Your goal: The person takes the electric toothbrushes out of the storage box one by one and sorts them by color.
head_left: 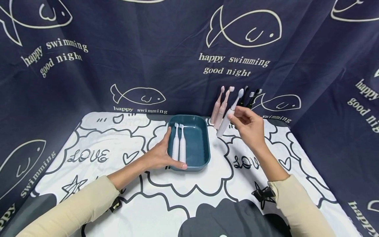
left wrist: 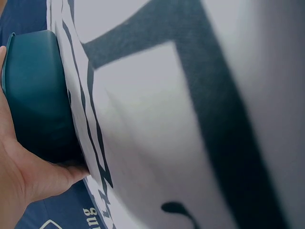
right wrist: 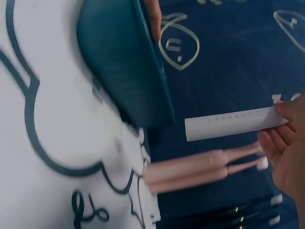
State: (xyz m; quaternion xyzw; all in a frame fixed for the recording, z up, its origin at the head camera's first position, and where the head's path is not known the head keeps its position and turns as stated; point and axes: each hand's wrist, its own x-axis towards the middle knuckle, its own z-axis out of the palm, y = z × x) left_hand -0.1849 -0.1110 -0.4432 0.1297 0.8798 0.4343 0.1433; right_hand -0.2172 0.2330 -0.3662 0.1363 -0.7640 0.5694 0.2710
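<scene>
A white electric toothbrush (head_left: 226,122) is pinched near its neck by my right hand (head_left: 248,126), brush head up and tilted to the right. In the right wrist view the brush's white handle (right wrist: 228,123) shows a row of small marks. My left hand (head_left: 161,153) holds the left side of a teal rectangular tray (head_left: 204,144), thumb along the near rim and fingers at the outer wall. Two white electric toothbrushes (head_left: 179,144) lie side by side in the tray's left part, heads toward the back.
Two pink electric toothbrushes (head_left: 217,112) stand upright behind the held brush. Several black toothbrushes (head_left: 251,98) stand to their right, partly hidden by my right hand. A dark blue fish-print curtain (head_left: 183,65) hangs behind the table with its white patterned cloth (head_left: 118,148).
</scene>
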